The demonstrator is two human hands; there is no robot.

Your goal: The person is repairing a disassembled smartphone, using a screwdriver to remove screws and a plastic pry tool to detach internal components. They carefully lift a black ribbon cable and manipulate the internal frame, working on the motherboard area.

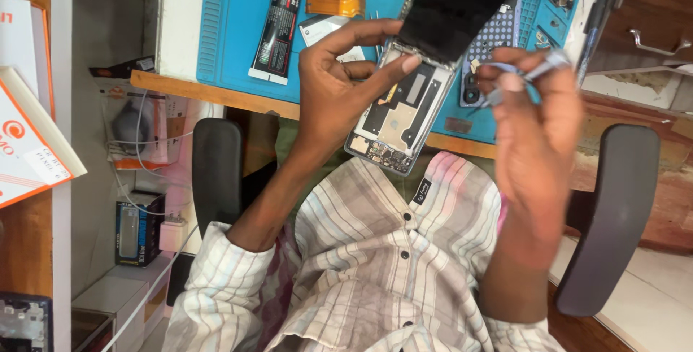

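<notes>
My left hand (339, 85) holds an opened phone (401, 117) above my lap, thumb and forefinger pinching its upper edge. The phone's inner frame shows metal shields and a connector strip. Its black screen panel (462, 2) is lifted away at the top and tilts over the bench. My right hand (538, 128) is to the right of the phone, fingers closed on thin silver-blue tweezers (538, 70). The tweezers are blurred, and their tip points left toward the phone's upper right corner.
A blue work mat (238, 34) covers the wooden bench and carries a black glue tube (278, 23), an orange flex cable (333, 3) and a second phone body (491, 56). Black chair armrests (216, 168) (610, 215) flank me. Boxes (29, 135) stand at left.
</notes>
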